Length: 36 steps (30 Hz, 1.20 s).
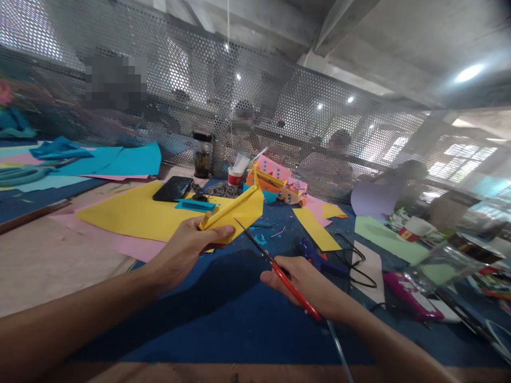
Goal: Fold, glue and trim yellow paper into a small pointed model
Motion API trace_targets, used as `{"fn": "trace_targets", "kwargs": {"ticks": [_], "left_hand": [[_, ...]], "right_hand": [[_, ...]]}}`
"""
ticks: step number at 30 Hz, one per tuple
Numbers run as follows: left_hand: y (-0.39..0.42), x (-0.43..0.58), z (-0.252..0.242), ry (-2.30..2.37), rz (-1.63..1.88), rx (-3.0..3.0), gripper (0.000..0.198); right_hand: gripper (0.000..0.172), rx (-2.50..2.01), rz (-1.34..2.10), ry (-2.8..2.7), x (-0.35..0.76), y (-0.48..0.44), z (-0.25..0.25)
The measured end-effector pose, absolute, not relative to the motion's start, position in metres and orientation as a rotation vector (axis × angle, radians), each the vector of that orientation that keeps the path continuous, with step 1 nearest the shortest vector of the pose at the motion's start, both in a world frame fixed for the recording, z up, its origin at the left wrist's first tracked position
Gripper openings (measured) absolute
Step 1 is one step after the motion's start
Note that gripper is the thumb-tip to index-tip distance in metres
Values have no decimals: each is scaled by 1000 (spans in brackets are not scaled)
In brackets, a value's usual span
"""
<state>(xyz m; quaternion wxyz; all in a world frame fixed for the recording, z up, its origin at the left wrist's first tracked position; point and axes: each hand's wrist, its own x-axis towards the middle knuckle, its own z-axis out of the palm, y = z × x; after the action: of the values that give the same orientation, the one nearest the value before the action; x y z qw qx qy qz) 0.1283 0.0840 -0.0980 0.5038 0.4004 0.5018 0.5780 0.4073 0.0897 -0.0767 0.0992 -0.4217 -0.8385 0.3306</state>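
My left hand (195,239) is closed on a folded piece of yellow paper (235,213), its thumb pressed flat on the near face. A narrow fold runs along the paper's upper edge. In my right hand (307,282) is a slim red-handled tool (293,290) with a thin, dark, pointed blade. The blade tip lies over or against the right part of the yellow paper; I cannot tell if it touches. Whether the tool is a knife or scissors is unclear. Below the two hands lies the dark blue table mat (239,324).
A large yellow sheet (123,213), a black phone (173,189) and a lidded jar (203,154) are at left. Ahead stand a paper cup (235,174) and pink-and-orange paper pieces (275,178). A blue glue gun (319,258) with black cord and a clear container (447,260) are at right.
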Motion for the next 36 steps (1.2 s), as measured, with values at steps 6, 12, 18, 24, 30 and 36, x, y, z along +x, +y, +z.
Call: {"fn": "trace_targets", "kwargs": {"ticks": [6, 12, 18, 24, 30, 36], "left_hand": [[84, 129, -97, 1220, 1402, 961, 42], [84, 128, -97, 1212, 1399, 977, 41], [85, 127, -100, 1216, 1388, 987, 42], [85, 127, -98, 1215, 1376, 990, 45], [83, 128, -97, 1216, 1383, 996, 43], [82, 128, -95, 1215, 1389, 1002, 42]], "right_hand": [[57, -1236, 973, -2476, 408, 90, -80], [58, -1237, 950, -2478, 408, 91, -81], [59, -1241, 936, -2487, 407, 91, -82], [59, -1236, 898, -2486, 407, 90, -83], [59, -1281, 875, -2488, 406, 91, -85], [54, -1258, 860, -2480, 407, 92, -88]]}}
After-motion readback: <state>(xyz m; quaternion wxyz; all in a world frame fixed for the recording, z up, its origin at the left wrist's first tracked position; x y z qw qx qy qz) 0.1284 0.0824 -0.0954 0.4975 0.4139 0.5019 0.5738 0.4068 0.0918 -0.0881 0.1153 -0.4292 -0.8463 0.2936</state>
